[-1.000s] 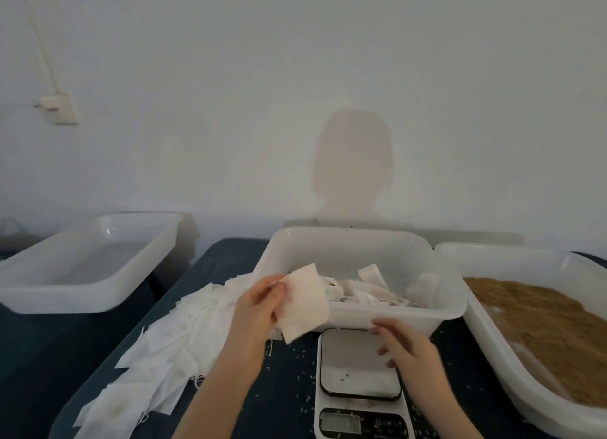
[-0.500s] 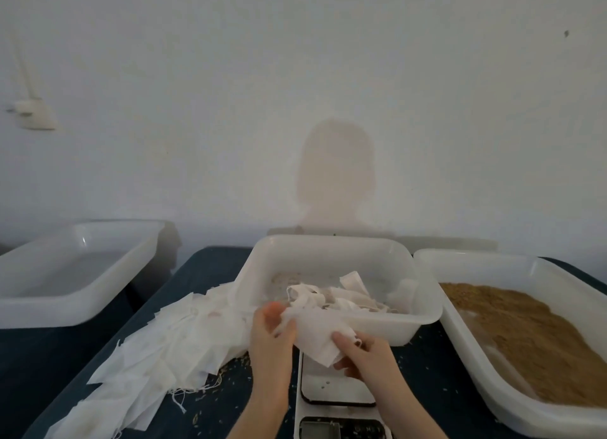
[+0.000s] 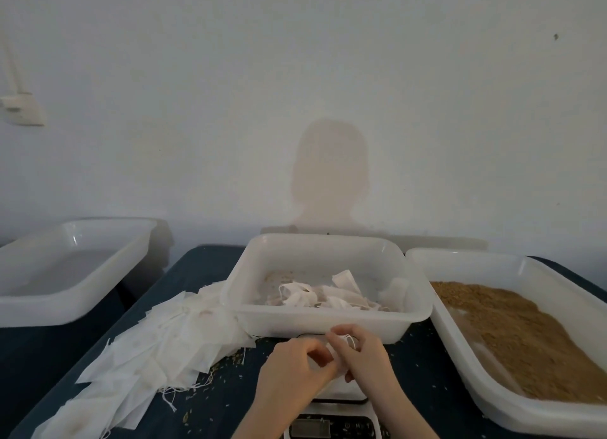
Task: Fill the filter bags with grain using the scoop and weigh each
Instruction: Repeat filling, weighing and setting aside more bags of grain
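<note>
Both hands [image 3: 331,359] pinching filter bag [image 3: 341,341] (over scale [image 3: 335,419]), bag pile [image 3: 157,346] left, grain tub [image 3: 512,323] right

Three white plastic tubs: one far left [image 3: 65,274], one in the middle [image 3: 328,320], one at the right [image 3: 492,402]. One kitchen scale [image 3: 331,428] near the bottom edge. Two hands, left [image 3: 295,369] and right [image 3: 368,356]. One loose pile of filter bags [image 3: 147,353], too overlapped to count.

Pale wall [image 3: 328,77], dark blue table [image 3: 203,264]
</note>
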The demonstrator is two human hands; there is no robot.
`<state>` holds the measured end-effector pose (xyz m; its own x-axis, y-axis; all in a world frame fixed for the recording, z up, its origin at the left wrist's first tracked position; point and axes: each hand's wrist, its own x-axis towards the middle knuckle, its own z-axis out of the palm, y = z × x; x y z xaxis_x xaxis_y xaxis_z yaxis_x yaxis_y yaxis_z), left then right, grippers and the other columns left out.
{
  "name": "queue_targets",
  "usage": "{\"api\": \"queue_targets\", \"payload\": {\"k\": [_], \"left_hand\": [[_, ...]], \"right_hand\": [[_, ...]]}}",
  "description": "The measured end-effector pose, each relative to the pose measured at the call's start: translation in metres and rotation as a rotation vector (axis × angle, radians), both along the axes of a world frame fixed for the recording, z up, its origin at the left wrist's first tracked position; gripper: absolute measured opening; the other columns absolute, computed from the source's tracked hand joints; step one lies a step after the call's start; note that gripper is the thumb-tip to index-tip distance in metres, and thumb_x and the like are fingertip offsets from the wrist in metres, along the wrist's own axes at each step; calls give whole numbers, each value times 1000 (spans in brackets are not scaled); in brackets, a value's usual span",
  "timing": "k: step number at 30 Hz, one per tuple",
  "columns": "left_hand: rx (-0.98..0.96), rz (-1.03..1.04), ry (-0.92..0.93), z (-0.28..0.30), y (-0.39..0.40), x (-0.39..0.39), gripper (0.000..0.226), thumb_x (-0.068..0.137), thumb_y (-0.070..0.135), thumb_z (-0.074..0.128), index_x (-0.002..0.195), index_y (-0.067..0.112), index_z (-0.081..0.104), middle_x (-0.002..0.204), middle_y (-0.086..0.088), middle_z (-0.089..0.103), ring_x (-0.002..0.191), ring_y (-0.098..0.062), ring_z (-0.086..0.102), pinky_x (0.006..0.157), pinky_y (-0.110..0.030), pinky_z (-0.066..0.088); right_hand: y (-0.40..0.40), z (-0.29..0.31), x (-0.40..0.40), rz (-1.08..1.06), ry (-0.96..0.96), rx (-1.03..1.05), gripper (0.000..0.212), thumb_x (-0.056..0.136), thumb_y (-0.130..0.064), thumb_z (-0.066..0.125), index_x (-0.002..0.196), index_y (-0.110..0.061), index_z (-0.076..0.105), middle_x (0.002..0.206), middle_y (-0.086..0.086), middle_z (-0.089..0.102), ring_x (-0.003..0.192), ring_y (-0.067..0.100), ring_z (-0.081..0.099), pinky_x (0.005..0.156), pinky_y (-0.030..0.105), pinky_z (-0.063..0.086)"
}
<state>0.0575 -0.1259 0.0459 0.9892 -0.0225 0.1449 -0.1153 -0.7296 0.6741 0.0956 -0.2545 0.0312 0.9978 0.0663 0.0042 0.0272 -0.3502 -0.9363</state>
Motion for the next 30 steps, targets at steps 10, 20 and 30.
{"api": "queue_targets", "payload": {"k": [10, 20, 30], "left_hand": [[64, 180, -18, -4, 13, 5, 7, 81, 43, 59, 75, 39, 57, 76, 20, 60, 72, 4, 56, 63, -11, 43], [129, 286, -175, -10, -8, 5, 25, 83, 44, 54, 63, 35, 41, 69, 17, 52, 65, 4, 47, 51, -11, 28], [47, 342, -162, -15, -13, 8, 24, 85, 47, 50, 68, 33, 40, 69, 15, 56, 65, 1, 50, 52, -13, 33]], "right_hand": [[-12, 6, -4, 128, 59, -99, 24, 89, -16, 64, 104, -27, 51, 71, -3, 73, 57, 10, 67, 51, 18, 50], [1, 7, -14, 62, -323, -712, 32, 91, -13, 50, 98, -42, 63, 96, -22, 60, 77, -4, 49, 59, 10, 34], [3, 7, -16, 28, -316, -689, 27, 94, -21, 43, 91, -32, 67, 94, -19, 54, 77, 4, 56, 66, 17, 47]]}}
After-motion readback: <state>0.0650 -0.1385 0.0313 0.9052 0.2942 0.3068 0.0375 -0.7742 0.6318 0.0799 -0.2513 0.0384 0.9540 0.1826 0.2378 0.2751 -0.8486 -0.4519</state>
